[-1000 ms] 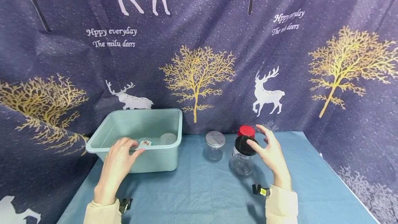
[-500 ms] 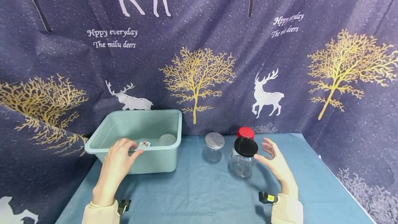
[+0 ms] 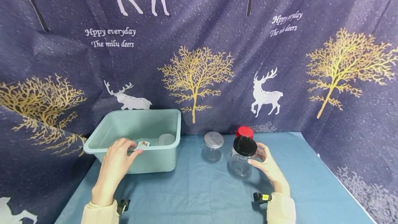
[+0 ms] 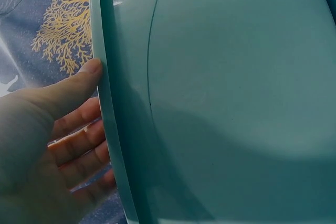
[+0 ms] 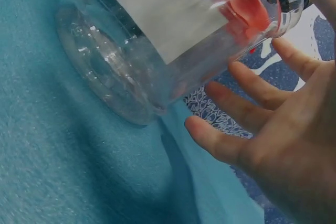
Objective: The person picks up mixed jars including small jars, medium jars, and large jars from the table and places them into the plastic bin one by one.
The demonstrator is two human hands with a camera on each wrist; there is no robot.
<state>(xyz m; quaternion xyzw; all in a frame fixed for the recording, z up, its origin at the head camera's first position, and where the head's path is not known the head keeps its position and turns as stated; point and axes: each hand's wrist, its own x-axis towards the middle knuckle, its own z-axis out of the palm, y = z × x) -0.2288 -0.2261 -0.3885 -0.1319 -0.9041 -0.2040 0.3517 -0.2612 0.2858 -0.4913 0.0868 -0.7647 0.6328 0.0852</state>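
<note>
My left hand [image 3: 115, 163] holds the near rim of a pale green plastic basin [image 3: 158, 161]. In the left wrist view, its thumb lies at the rim's edge and the fingertips are hidden behind the rim. My right hand [image 3: 268, 167] is at the right side of a clear jar with a black lid [image 3: 240, 165]. The right wrist view shows its fingers [image 5: 226, 140] spread and fairly straight, with the nearest tips very close to the jar wall; whether they touch cannot be told. The jar stands upright and bears a white label [image 5: 168, 14].
A clear jar with a silver lid [image 3: 212, 148] stands left of the black-lidded jar. Behind that one is a red-lidded jar [image 3: 245, 131], mostly hidden. Inside the basin lie a small flowered item [image 3: 144, 143] and a clear round object [image 3: 167, 139]. A patterned cloth [image 3: 199, 27] hangs behind the table.
My right hand has come down from above the black lid, drawn away to the right, then moved back left to the jar's side. The left hand stays at the basin rim.
</note>
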